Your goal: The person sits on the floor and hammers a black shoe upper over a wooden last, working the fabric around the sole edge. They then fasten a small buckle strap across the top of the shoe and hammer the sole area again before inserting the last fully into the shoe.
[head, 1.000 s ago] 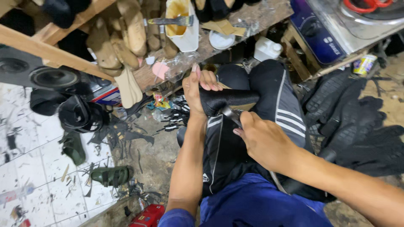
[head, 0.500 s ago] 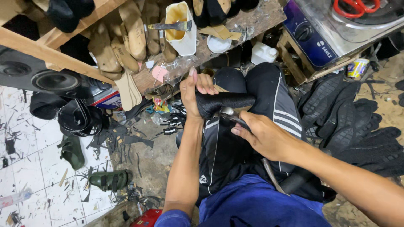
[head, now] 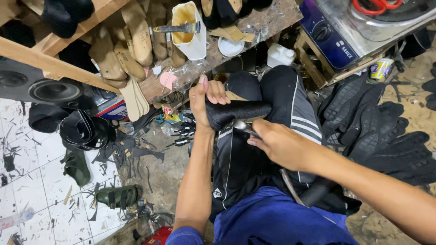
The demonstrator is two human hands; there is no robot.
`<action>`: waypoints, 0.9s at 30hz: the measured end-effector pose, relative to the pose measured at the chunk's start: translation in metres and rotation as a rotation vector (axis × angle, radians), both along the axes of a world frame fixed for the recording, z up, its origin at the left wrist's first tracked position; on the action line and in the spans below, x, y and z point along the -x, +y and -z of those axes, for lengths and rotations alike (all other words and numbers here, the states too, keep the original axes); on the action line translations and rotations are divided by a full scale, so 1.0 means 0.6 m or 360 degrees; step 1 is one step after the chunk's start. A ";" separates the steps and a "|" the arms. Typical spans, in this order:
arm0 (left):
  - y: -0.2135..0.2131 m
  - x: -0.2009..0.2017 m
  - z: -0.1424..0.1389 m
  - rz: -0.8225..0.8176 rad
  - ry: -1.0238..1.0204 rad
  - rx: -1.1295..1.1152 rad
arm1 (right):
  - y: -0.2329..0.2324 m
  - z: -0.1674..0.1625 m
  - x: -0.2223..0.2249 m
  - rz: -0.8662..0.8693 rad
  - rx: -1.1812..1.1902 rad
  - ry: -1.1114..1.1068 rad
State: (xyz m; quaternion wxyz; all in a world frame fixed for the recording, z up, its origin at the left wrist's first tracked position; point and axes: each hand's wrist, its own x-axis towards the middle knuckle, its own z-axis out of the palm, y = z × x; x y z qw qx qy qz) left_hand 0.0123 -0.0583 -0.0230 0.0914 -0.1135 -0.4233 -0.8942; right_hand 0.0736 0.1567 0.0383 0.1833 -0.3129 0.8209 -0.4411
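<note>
Black shoe upper [head: 238, 111] sits over your knees, gripped at its near end by your left hand [head: 206, 97], while your right hand [head: 277, 145] closes around a metal tool [head: 243, 127] touching its underside.

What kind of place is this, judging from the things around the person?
Most likely a small shoemaker's workshop: wooden shoe forms hang by the bench, black rubber soles are piled on the floor, and the left hand grips a black shoe part.

A shoe upper [head: 236, 111] is held over the lap, between the left hand [head: 206, 97] and right hand [head: 279, 145]; wooden lasts [head: 129, 50] are stacked beyond, soles [head: 377, 131] piled rightward.
</note>
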 end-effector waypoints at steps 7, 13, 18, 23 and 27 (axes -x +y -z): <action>0.002 -0.001 0.014 0.0043 0.0082 -0.0001 | 0.019 0.019 0.019 -0.0097 -0.0100 -0.0409; -0.016 0.023 0.038 -0.0100 -0.0038 -0.0237 | -0.021 -0.007 -0.024 -0.0234 -0.0245 -0.0725; -0.074 0.055 0.065 -0.0019 -0.0081 -0.0954 | 0.058 0.005 -0.081 -0.0430 -0.0392 -0.0465; -0.040 0.074 0.123 -0.0336 -0.0600 -0.0996 | 0.190 0.093 -0.109 -0.0209 -0.1346 0.0086; 0.040 0.100 0.180 -0.0073 -0.0351 -0.1250 | 0.195 0.096 -0.122 -0.0398 -0.0824 0.0263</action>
